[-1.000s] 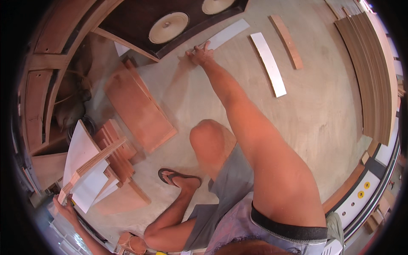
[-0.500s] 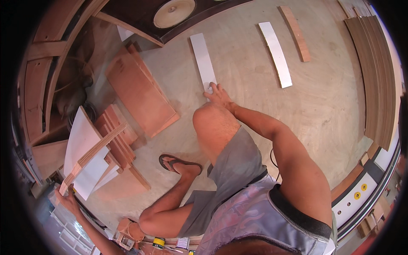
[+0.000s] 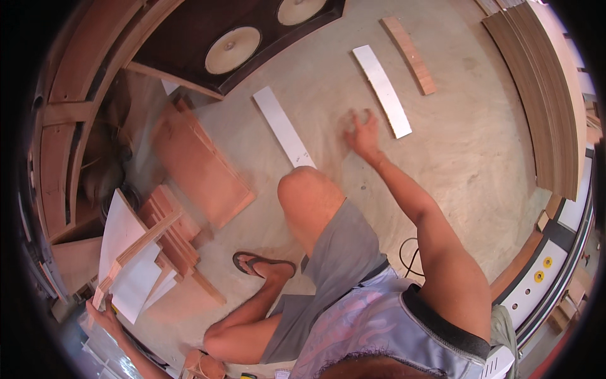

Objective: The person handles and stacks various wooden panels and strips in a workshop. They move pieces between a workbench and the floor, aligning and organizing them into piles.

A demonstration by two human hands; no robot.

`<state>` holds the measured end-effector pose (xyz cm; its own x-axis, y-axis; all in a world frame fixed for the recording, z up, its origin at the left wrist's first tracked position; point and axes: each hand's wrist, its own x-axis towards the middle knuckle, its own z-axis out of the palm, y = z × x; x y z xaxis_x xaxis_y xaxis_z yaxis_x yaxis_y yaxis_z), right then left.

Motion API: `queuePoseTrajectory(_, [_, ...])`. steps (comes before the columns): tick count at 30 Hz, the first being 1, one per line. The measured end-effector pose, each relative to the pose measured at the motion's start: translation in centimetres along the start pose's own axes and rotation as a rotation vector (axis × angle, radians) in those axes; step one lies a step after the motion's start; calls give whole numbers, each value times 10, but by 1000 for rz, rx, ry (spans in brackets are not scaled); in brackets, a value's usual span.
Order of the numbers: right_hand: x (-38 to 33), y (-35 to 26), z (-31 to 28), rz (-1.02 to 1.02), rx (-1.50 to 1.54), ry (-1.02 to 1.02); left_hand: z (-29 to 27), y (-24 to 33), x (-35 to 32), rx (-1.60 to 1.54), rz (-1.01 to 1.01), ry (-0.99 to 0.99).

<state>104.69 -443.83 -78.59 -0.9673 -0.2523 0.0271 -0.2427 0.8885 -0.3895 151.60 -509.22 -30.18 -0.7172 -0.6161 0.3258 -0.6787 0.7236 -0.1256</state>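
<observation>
My right hand (image 3: 364, 136) is in the air over the floor with its fingers apart, slightly blurred and holding nothing. To its right lies a white strip of board (image 3: 382, 92) with a rough edge. Another white strip (image 3: 278, 123) lies to its left, its near end by my raised knee. At the lower left, my left hand (image 3: 107, 317) is closed round the near end of a plywood board (image 3: 140, 245) tilted on edge. White panels (image 3: 120, 224) stand against this board; my left fingertips are partly hidden.
A bare wooden strip (image 3: 409, 55) lies at the far right. Flat brown panels (image 3: 199, 164) and stacked wood pieces (image 3: 173, 221) are at left. A dark speaker cabinet (image 3: 271, 47) stands at the back, a tall stack of boards (image 3: 536, 95) at right. A black cable (image 3: 407, 256) loops near my hip.
My right hand has let go of the left white strip and moved right toward the other one. My left hand stays on the plywood board. The whole view has shifted slightly.
</observation>
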Motion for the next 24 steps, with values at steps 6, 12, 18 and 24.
queuePoseTrajectory(6, [32,114,-22,313,-150,-33,-5,2,11,78,-128,-181])
queuePoseTrajectory(12, [60,80,7,140,-74,47,-8,-3,11,113,-91,-81])
queuePoseTrajectory(18, [66,51,-9,113,-2,32,-15,-15,3,128,-79,-90])
queuePoseTrajectory(24, [82,144,-41,292,-222,5,-11,-4,0,11,-2,-99])
